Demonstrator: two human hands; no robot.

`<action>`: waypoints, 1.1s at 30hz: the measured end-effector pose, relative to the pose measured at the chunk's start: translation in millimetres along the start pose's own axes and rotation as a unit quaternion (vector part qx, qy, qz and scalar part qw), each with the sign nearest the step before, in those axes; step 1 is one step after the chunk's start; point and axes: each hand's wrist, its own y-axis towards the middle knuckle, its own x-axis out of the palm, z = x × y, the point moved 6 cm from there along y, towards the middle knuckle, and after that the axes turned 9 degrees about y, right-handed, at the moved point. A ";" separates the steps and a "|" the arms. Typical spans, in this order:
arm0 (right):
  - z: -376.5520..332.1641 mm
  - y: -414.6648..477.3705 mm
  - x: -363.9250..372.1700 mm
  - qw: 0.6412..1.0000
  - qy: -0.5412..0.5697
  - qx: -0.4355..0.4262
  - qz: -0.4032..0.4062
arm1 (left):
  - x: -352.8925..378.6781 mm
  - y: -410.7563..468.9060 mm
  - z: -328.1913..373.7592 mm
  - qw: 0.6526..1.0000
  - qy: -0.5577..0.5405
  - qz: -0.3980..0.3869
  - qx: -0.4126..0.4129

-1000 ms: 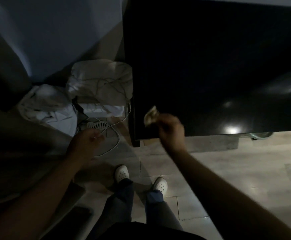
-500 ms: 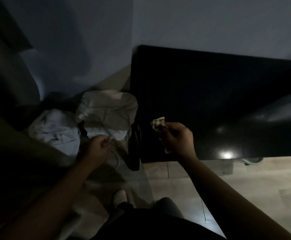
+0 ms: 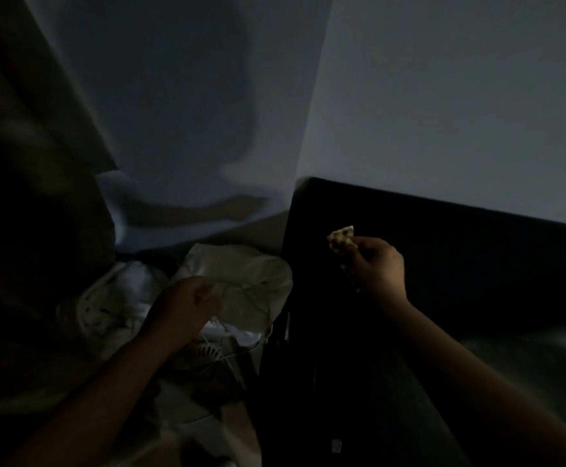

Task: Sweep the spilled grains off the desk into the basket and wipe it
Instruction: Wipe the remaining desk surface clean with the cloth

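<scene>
The room is very dark. A black desk fills the right side against the wall. My right hand hovers over its left part and pinches a small pale patterned cloth between thumb and fingers. My left hand is off the desk's left edge, fingers curled, over a white basket on the floor; what it holds I cannot tell. No grains show on the dark desk top.
Crumpled pale bags or cloths and white cables are piled beside the desk's left edge. A dark curtain or furniture edge stands at the far left. The grey wall runs behind the desk.
The view has tilted up, so the floor and shoes dropped out of sight. My right hand moved farther over the desk with the cloth. My left hand stays beside the desk's edge.
</scene>
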 end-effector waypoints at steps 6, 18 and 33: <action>15.5 133.2 11.8 0.995 -0.074 -0.058 0.014 | 16.4 71.3 45.7 1.000 0.019 0.009 0.013; 28.0 272.2 67.6 0.963 -0.213 -0.163 -0.036 | 42.5 162.5 106.7 0.998 0.047 0.026 0.038; 91.6 175.5 83.3 0.968 -0.122 -0.148 -0.160 | 60.0 157.7 75.5 0.998 0.061 0.000 0.004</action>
